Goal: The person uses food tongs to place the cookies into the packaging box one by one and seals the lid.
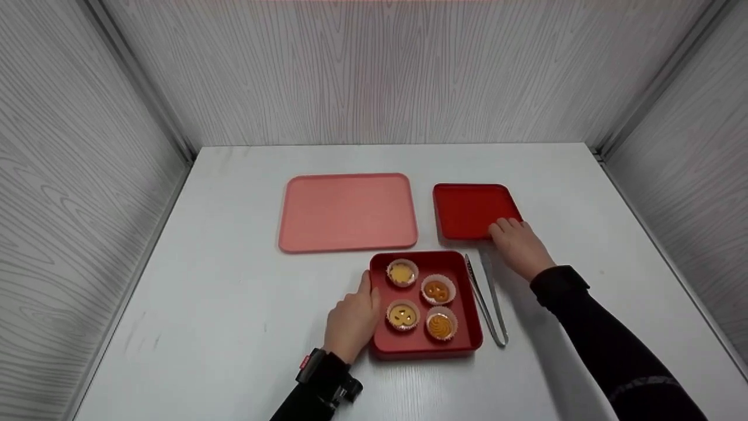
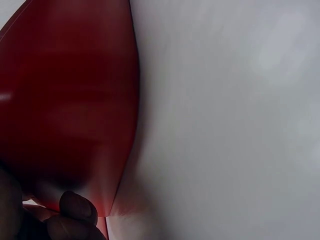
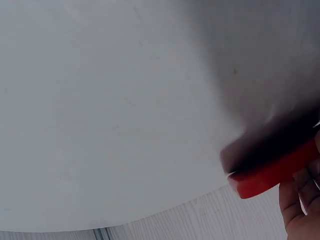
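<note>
In the head view, my left hand (image 1: 352,323) holds a square red box (image 1: 425,346) by its left wall. Inside the box sit several small egg-tart-like pastries (image 1: 436,290) in white paper cups, each with a different yellow or orange top. The left wrist view shows fingertips (image 2: 77,206) against the box's smooth red outer wall. Behind the box, my right hand (image 1: 520,248) pinches a red lid (image 1: 474,207) at its near right corner. From the right wrist, the lid's red edge (image 3: 265,177) appears above its dark shadow on the table, with fingers beneath.
Metal tongs (image 1: 495,298) lie just right of the box, their tips toward the lid. A pink rectangular tray (image 1: 349,211) lies flat behind and left of the box. Pale wood-grain panels (image 1: 374,76) stand around the white table (image 1: 234,327).
</note>
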Available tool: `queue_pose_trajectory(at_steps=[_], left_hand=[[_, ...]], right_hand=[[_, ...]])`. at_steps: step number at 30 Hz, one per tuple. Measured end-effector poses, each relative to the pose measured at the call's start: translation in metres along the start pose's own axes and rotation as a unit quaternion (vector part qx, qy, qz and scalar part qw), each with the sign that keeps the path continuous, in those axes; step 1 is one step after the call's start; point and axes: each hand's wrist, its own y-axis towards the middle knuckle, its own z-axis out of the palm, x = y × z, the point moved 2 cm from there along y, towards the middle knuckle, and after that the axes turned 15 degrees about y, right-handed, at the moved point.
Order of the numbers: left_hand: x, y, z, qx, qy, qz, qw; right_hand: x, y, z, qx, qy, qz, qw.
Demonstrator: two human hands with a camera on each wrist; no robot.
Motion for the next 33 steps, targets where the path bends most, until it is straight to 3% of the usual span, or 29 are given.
queue_pose_trajectory(at_steps=[10,20,33], left_hand=[[0.003,0.0,-0.001,-0.001,0.002,0.0,1.0],[0.005,0.0,-0.001,-0.004,0.009,-0.003,0.9999],[0.005,0.0,-0.004,-0.002,0.014,0.0,0.9999]], right_hand=[[0.009,0.015,-0.029,-0.103,-0.002,-0.037,0.994],[0.022,0.018,-0.053,-0.123,-0.004,-0.05,0.9911],[0.047,0.019,-0.091,-0.192,0.007,-0.083,0.9779]])
